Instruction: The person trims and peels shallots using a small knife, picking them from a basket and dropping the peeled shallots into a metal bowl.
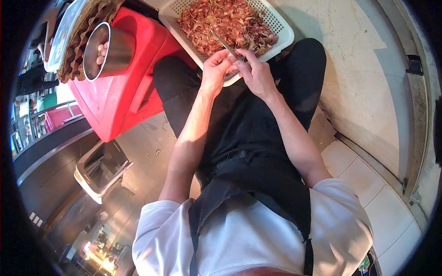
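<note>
My right hand (258,76) is closed around a small knife (223,42), whose blade points up and to the left. Close beside it, my left hand (215,71) pinches a small pale shallot (233,61), mostly hidden by the fingers. Both hands meet over the near edge of a white perforated basket (282,23). Reddish-brown shallots (216,23) with dry skins and roots fill the basket, which rests at my knees.
To the left, a metal pot (120,53) holding a few peeled shallots (101,59) stands on a red plastic box (106,103). Egg-carton trays (76,57) sit behind the pot. A pale wall (363,69) rises on the right. A white-rimmed container (87,181) is lower left.
</note>
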Tool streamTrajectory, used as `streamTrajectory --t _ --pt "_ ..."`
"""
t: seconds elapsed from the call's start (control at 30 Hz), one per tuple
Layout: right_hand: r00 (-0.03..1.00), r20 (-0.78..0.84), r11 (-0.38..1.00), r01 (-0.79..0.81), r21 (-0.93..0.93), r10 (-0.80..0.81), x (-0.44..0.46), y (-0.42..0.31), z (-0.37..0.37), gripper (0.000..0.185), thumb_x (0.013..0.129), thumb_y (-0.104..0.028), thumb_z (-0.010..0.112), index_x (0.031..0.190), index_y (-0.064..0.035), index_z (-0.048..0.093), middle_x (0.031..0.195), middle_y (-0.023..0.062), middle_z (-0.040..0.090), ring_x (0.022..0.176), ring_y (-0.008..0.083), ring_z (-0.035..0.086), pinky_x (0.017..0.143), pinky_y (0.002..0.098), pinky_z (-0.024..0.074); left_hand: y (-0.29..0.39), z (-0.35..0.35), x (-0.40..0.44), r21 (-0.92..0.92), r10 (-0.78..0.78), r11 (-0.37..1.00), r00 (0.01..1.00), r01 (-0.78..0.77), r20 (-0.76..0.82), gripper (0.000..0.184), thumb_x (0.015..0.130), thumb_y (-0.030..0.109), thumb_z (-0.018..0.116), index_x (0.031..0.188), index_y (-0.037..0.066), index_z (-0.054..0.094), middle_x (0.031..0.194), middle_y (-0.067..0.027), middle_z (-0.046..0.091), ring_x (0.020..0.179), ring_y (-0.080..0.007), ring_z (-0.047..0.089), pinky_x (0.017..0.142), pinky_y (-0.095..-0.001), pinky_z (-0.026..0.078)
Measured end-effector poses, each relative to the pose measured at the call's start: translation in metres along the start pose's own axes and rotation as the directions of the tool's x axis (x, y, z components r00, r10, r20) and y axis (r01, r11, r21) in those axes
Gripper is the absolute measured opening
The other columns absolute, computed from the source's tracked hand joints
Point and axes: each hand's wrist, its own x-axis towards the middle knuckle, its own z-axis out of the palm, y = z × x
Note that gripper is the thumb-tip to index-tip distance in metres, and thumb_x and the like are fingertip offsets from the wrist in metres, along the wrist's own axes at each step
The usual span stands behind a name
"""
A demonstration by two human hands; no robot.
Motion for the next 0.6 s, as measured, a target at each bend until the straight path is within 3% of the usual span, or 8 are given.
streamTrajectory --t 0.37,0.6 --pt "0.996 -0.071 0.998 -0.052 0.032 0.054 0.0009 0.0017 0.0038 0.025 0.094 -0.016 0.058 0.116 -0.0057 0.061 0.084 0.0197 0.068 0.077 0.0394 0.067 0.063 0.044 0.0516 0.0001 0.0017 0.0016 0.059 0.003 0.998 1.0 -0.004 0.012 0.028 0.093 0.0 0.057 0.121 -0.005 0.056 0.104 -0.0097 0.066 0.083 -0.0146 0.065 0.076 -0.0262 0.056" --pt "0.99 -0.044 0.988 -0.128 0.092 0.133 0.0017 -0.0064 -0.0023 0.023 0.095 -0.014 0.057 0.116 -0.004 0.061 0.076 0.0143 0.068 0.067 0.0231 0.068 0.06 0.0338 0.0515 0.0 0.0026 0.001 0.048 0.008 0.999 1.0 -0.009 0.017 0.029 0.093 -0.003 0.053 0.122 -0.005 0.054 0.102 -0.0114 0.065 0.082 -0.0161 0.066 0.076 -0.0267 0.056"
